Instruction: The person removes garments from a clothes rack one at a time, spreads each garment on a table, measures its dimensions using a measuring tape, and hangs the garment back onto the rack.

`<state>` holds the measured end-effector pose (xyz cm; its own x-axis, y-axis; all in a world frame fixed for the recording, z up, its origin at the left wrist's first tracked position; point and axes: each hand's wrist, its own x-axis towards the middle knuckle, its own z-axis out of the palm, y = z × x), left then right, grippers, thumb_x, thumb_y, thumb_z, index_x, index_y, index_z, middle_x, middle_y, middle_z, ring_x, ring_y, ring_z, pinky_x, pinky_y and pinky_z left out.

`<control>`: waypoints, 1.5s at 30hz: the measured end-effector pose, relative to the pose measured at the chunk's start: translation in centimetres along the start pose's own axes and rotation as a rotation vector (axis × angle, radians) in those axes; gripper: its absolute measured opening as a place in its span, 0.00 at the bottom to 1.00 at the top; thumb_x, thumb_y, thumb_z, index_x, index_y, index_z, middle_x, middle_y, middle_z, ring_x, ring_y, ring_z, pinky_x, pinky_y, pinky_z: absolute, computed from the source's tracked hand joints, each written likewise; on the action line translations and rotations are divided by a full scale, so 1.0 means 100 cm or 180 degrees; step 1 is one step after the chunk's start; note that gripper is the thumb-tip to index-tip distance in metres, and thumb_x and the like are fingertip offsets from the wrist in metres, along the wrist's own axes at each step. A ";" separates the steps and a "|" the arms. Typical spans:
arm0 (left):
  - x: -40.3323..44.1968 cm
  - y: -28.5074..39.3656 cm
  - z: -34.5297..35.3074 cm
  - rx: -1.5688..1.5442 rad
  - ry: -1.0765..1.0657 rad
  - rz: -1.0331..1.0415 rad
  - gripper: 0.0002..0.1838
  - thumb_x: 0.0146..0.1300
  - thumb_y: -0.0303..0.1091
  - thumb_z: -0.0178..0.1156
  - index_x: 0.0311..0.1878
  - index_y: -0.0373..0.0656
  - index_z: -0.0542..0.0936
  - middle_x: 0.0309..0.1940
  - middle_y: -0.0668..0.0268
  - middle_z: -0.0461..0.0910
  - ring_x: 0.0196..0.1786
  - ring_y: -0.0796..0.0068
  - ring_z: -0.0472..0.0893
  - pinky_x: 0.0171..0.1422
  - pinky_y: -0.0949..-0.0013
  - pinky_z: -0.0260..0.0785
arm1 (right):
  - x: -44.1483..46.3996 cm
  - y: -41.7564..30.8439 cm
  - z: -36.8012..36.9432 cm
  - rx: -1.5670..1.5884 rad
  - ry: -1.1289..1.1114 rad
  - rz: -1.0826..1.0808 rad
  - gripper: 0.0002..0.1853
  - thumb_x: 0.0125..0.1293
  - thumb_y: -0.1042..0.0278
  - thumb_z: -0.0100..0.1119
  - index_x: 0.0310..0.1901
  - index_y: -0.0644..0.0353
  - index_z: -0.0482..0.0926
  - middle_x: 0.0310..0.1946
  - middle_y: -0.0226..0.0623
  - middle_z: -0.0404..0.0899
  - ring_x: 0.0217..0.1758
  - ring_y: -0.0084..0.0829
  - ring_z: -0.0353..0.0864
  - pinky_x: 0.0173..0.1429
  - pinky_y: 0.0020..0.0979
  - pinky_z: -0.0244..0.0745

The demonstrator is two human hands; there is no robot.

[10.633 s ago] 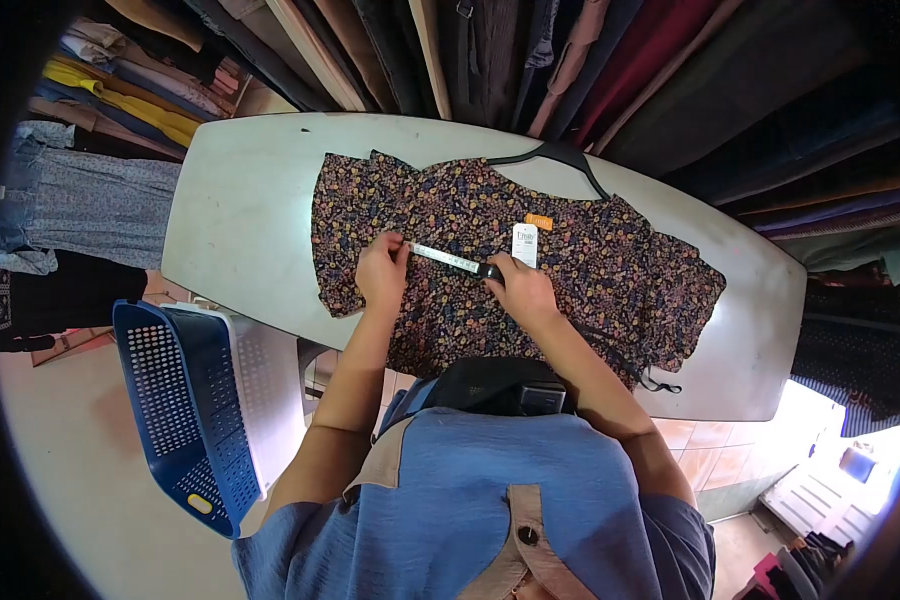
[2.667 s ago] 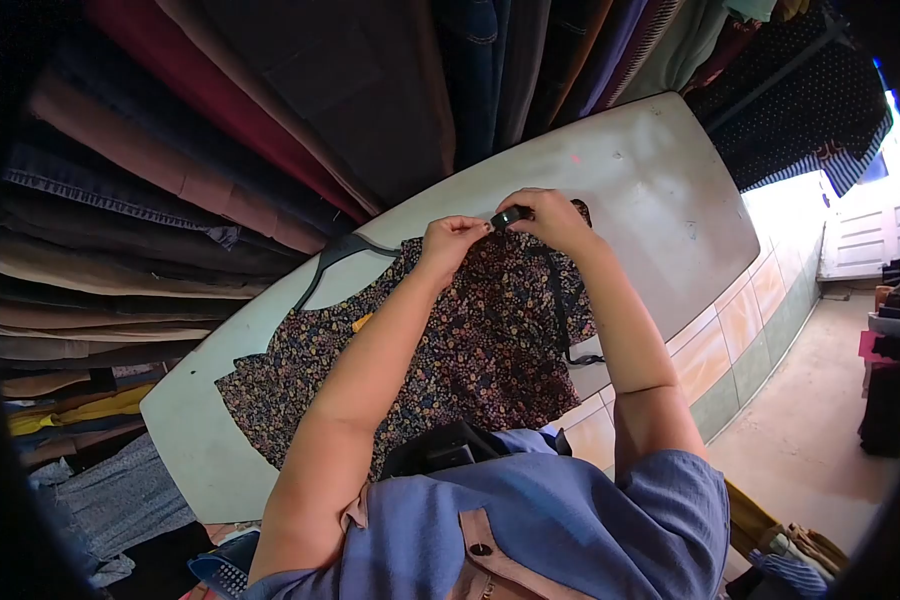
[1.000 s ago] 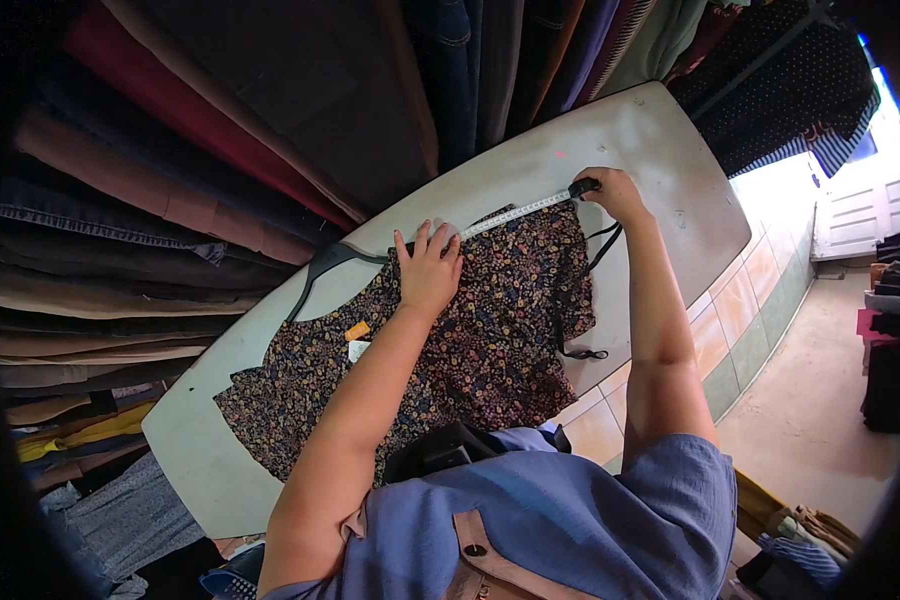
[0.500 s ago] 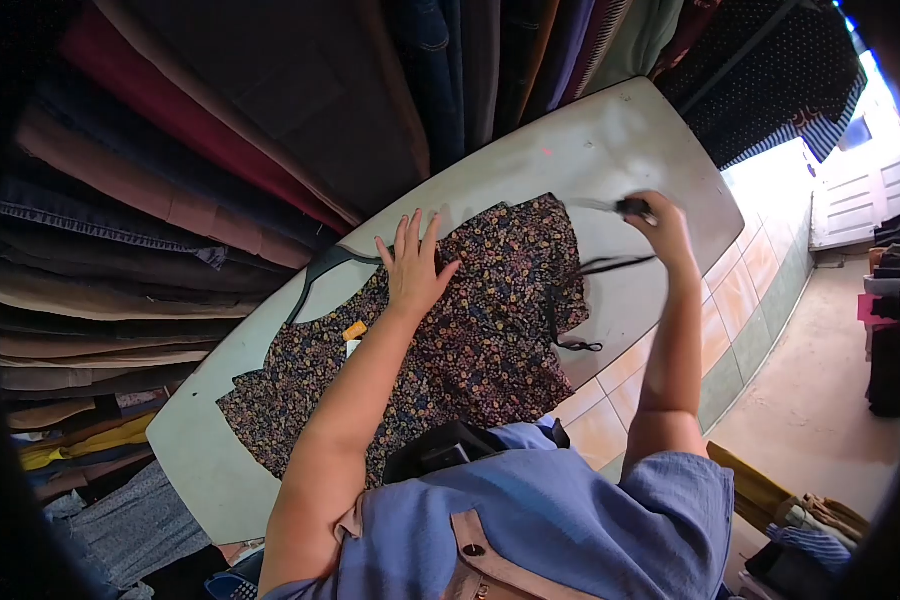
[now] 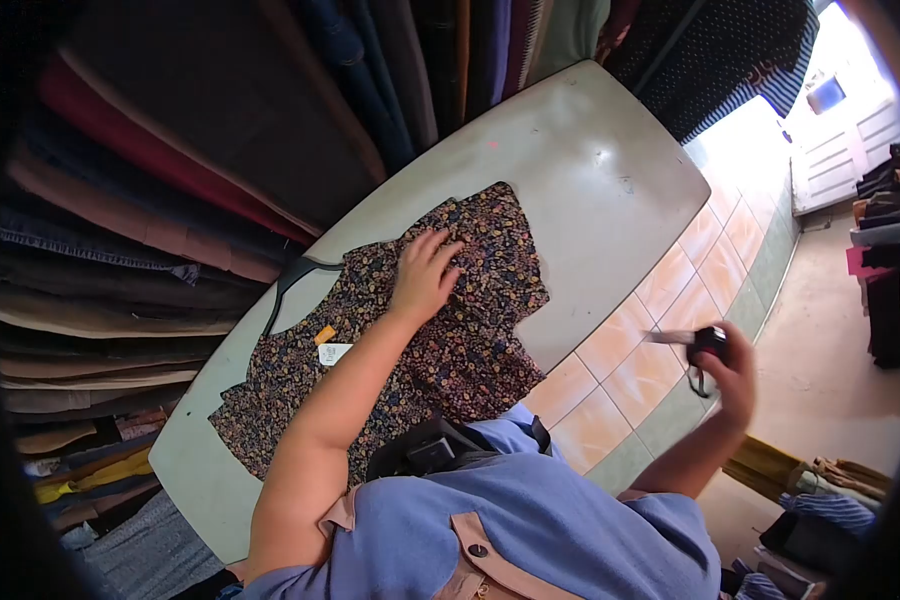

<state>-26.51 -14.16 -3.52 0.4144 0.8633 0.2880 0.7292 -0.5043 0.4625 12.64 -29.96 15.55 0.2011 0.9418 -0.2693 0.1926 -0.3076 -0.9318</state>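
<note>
My left hand (image 5: 428,275) lies spread on a dark floral blouse (image 5: 490,250), fingers bent slightly and pointing up the cloth. The blouse is laid out on a pale board-like table (image 5: 610,150), its neckline around a black hanger (image 5: 288,285). A white tag (image 5: 334,354) and an orange label (image 5: 325,333) show beside my left forearm. Off the table's right side, above the tiles, my right hand (image 5: 735,370) is closed around what looks like a black tape measure (image 5: 708,343). A short grey strip points left from it and a black loop hangs below; motion blurs them.
Trousers and other garments (image 5: 150,200) hang close along the left and far sides. A polka-dot garment (image 5: 740,70) hangs at the upper right. Orange tiles (image 5: 610,340) border the table. Folded clothes (image 5: 820,500) lie at the lower right, and a white door (image 5: 840,165) stands beyond.
My right hand has swung down and right, away from the table, with the black object. Black cords seen beside the blouse's right edge no longer show. My left hand stays on the blouse.
</note>
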 end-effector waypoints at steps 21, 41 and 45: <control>0.057 0.021 0.013 -0.4503 -0.2438 -0.3066 0.19 0.70 0.44 0.49 0.57 0.44 0.70 0.43 0.65 0.78 0.40 0.75 0.81 0.48 0.72 0.77 | 0.104 0.083 0.209 -0.1058 0.0190 -0.1036 0.19 0.51 0.67 0.68 0.44 0.63 0.74 0.36 0.47 0.80 0.38 0.43 0.81 0.41 0.35 0.74; 0.092 -0.014 0.009 -0.3963 -0.2619 -0.2564 0.13 0.60 0.31 0.63 0.47 0.40 0.79 0.41 0.70 0.79 0.43 0.82 0.79 0.48 0.77 0.75 | 0.128 0.075 0.257 -0.1559 0.0721 -0.1295 0.15 0.54 0.67 0.64 0.41 0.56 0.71 0.36 0.40 0.76 0.35 0.47 0.78 0.36 0.41 0.75; 0.102 -0.036 0.028 -0.2512 -0.1679 -0.1687 0.14 0.57 0.27 0.63 0.48 0.37 0.79 0.33 0.68 0.82 0.38 0.78 0.81 0.43 0.73 0.74 | 0.135 0.081 0.263 -0.1837 0.0699 -0.1024 0.14 0.55 0.64 0.62 0.41 0.55 0.70 0.37 0.39 0.75 0.34 0.47 0.78 0.36 0.43 0.75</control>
<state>-23.32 -3.46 -4.60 0.4692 0.7788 -0.4163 0.4068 0.2278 0.8847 -8.37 -16.12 -2.01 0.2264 0.9677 0.1107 0.7428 -0.0980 -0.6623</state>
